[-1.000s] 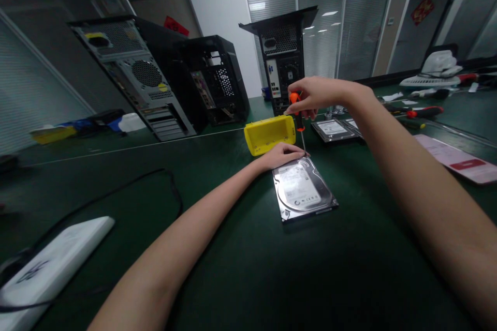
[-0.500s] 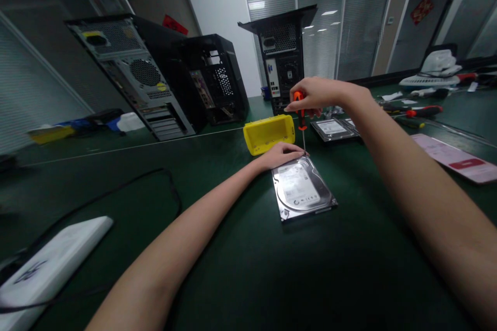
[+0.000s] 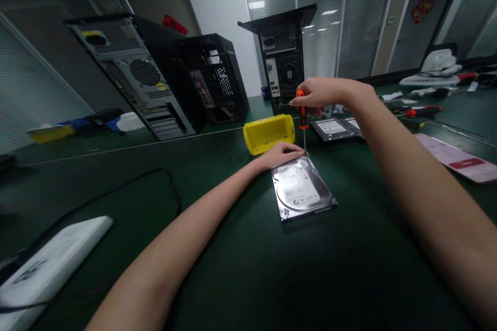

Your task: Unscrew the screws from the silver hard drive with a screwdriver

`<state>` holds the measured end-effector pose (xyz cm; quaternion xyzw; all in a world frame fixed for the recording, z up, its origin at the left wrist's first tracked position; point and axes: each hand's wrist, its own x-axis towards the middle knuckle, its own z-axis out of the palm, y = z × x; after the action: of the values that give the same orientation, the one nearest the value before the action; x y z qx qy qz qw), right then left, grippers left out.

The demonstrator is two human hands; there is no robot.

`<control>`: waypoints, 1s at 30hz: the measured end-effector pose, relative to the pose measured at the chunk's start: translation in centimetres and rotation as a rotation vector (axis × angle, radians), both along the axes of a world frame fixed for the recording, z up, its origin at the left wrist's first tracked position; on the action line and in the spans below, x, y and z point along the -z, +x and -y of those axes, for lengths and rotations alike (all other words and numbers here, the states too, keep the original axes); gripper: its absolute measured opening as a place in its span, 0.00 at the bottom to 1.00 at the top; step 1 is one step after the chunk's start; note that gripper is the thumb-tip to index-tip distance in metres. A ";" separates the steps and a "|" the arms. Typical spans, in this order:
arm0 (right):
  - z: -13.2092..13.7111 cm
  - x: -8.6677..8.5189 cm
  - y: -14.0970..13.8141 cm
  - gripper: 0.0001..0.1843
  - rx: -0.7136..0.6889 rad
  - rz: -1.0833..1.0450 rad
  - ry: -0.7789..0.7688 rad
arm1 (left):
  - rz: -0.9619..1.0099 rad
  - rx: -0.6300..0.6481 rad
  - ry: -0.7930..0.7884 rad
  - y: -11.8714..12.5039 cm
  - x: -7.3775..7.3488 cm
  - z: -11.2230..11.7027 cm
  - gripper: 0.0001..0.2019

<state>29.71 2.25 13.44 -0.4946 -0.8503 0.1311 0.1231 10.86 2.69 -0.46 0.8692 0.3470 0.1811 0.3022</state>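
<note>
A silver hard drive (image 3: 298,184) with a white label lies flat on the dark green table. My left hand (image 3: 278,155) grips its far edge, thumb on top and fingers along the far side. Above that edge, my right hand (image 3: 316,95) holds an orange and black screwdriver (image 3: 302,115) nearly upright. The shaft points down to the drive's far end, close to my left fingertips; the tip itself is too small to make out. Just behind my left hand stands a yellow plastic tray (image 3: 267,132) with small bits in it, probably screws.
More hard drives (image 3: 333,128) lie behind my right forearm. Three computer cases (image 3: 147,77) stand at the back. To the right are a pink phone-like slab (image 3: 456,158) and red-handled tools (image 3: 425,111). A white box (image 3: 58,264) and black cable (image 3: 128,191) lie at left.
My right hand and the screwdriver's handle have shifted slightly to the right, and the fingers have turned a little on the handle. My left hand and the hard drive stay in place.
</note>
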 end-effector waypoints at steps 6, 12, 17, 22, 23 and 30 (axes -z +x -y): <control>0.1 -0.2 0.4 0.16 -0.104 -0.040 -0.088 | -0.002 0.001 0.009 0.0 0.1 0.0 0.19; 0.7 -0.6 0.8 0.20 -0.095 -0.046 -0.198 | 0.004 0.007 0.004 -0.1 0.2 -0.1 0.19; 0.5 -0.5 0.6 0.21 -0.100 -0.013 -0.066 | 0.013 0.011 0.007 0.0 0.2 0.0 0.18; 0.5 -0.5 1.0 0.19 -0.188 -0.092 -0.158 | 0.009 0.010 0.008 0.0 0.2 0.0 0.18; 0.5 -0.5 1.0 0.19 -0.191 -0.091 -0.169 | 0.004 0.005 0.009 0.0 0.2 0.0 0.18; -0.4 0.2 -0.1 0.20 -0.207 -0.073 -0.039 | 0.004 0.008 0.006 -0.1 0.1 0.1 0.18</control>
<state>29.65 2.64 13.26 -0.4013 -0.8892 0.1774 0.1300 10.80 2.63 -0.54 0.8711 0.3422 0.1828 0.3010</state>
